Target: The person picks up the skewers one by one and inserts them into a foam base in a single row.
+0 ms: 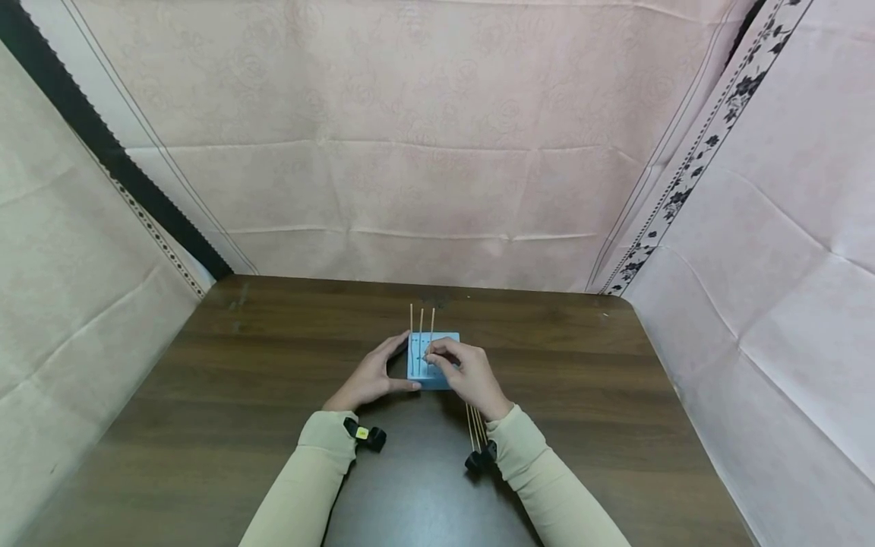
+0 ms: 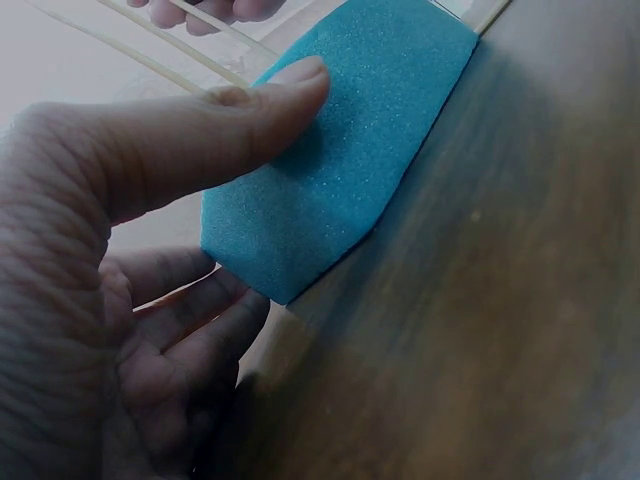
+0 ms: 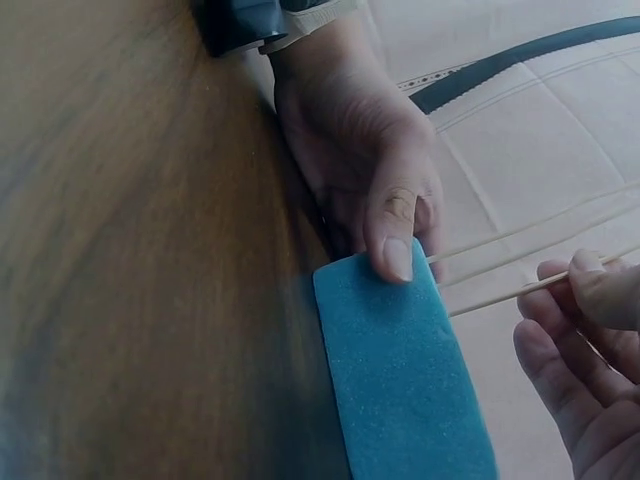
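Note:
A blue foam-like block [image 1: 416, 369] sits on the table, with three thin wooden sticks standing in its top. My left hand [image 1: 372, 377] grips the block's left end; in the left wrist view its thumb [image 2: 270, 115] presses the speckled front face [image 2: 380, 110]. Over the block, my right hand [image 1: 472, 372] pinches one stick. In the right wrist view that stick [image 3: 505, 294] runs between thumb and finger into the block, while two other sticks [image 3: 530, 230] stand beyond it. The top face is partly hidden by my right hand.
Several loose wooden sticks [image 1: 476, 429] lie on the table beneath my right wrist. The brown wooden table [image 1: 273, 365] has pale cloth [image 1: 424, 190] hanging behind it and at both sides. Each wrist wears a dark camera strap.

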